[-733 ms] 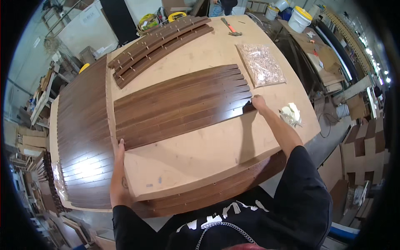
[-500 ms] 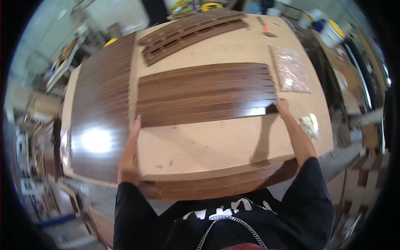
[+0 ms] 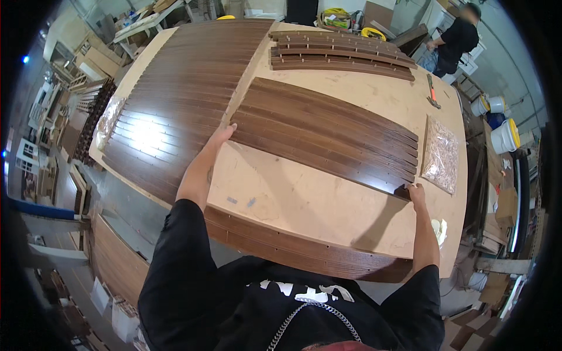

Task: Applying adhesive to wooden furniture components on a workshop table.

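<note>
A cluttered workshop with a grey floor (image 3: 126,202) surrounds a broad table with a pale tan wooden top (image 3: 293,190), its near part bare except for two small grey smudges. A large panel of glossy dark brown wooden slats (image 3: 193,76) covers the left part of the tabletop, bright with reflected light. Right of it lies a smaller dark brown slatted wood panel (image 3: 328,128), slanting down toward the right between the two hands. Beyond this, at the far edge, rest curved brown slats studded with pale pegs (image 3: 342,52). A person in a black top (image 3: 459,41) stands past the far right corner, and a white bucket with a yellow lid (image 3: 505,137) is off to the right.

On the right of the table lies a clear plastic bag of pale pegs (image 3: 440,155). The left hand (image 3: 222,133) sets its thumb on the smaller panel's near left corner; the right hand (image 3: 416,194) curls at the near right corner. Fingers are partly hidden, so I cannot tell whether either pinches it. An orange-handled hammer (image 3: 432,90) lies beyond the bag.
</note>
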Motion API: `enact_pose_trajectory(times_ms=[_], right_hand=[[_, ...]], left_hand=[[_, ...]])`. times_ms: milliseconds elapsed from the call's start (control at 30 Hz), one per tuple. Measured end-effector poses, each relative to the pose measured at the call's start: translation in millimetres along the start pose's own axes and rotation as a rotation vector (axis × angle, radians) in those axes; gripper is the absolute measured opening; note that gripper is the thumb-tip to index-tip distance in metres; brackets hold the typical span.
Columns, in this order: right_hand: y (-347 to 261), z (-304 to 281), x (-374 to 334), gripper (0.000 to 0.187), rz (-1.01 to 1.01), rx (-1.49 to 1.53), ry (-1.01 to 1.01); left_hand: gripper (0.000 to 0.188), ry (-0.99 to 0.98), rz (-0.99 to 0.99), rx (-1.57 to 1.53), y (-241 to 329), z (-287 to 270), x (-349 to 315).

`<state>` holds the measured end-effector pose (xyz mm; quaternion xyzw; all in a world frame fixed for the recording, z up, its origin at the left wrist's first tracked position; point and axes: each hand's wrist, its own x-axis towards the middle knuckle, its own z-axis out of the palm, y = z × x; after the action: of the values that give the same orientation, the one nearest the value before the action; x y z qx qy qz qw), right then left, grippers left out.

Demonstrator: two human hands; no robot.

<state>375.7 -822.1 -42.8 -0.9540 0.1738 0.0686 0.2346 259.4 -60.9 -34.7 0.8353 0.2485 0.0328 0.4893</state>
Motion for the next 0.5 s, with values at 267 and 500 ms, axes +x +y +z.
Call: enact_pose_trajectory(times_ms=[267, 500], right_hand=[[-69.7, -91.5, -95.8, 0.069, -0.250, -0.035, -0.585], [-127.0, -133.5, -311.5, 0.096, -0.865, -0.346, -0.771]], left_hand=[[0.065, -0.396, 0.021, 0.315, 70.7, -55.1, -78.9], [0.085, -0.882, 0.720, 0.598, 176.7, -13.2, -298.9]])
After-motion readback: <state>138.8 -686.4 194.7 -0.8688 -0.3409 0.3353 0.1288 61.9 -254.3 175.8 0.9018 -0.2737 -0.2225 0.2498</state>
